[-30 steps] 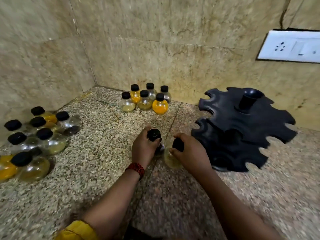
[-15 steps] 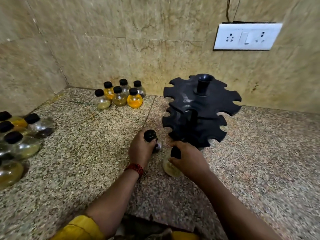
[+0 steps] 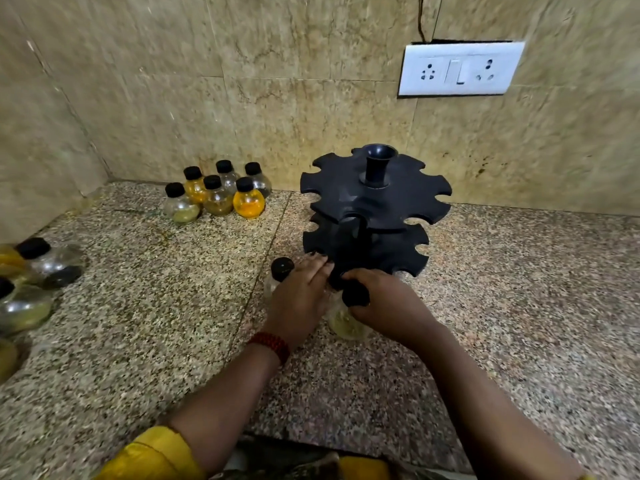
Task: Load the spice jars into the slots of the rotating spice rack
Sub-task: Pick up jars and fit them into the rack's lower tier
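Left hand [image 3: 301, 299] off the cap it gripped half a second ago; fingers now straight, tips on the lower tier of the black spice rack [image 3: 375, 202]. Clear jar [image 3: 281, 270] upright at its thumb side on the granite counter [image 3: 138, 323]. Right hand [image 3: 388, 303] pinches the cap of the pale-yellow jar [image 3: 346, 325], just before the rack. Hands close together. Six jars [image 3: 216, 197] by the wall; left-edge jars [image 3: 38, 268] well apart.
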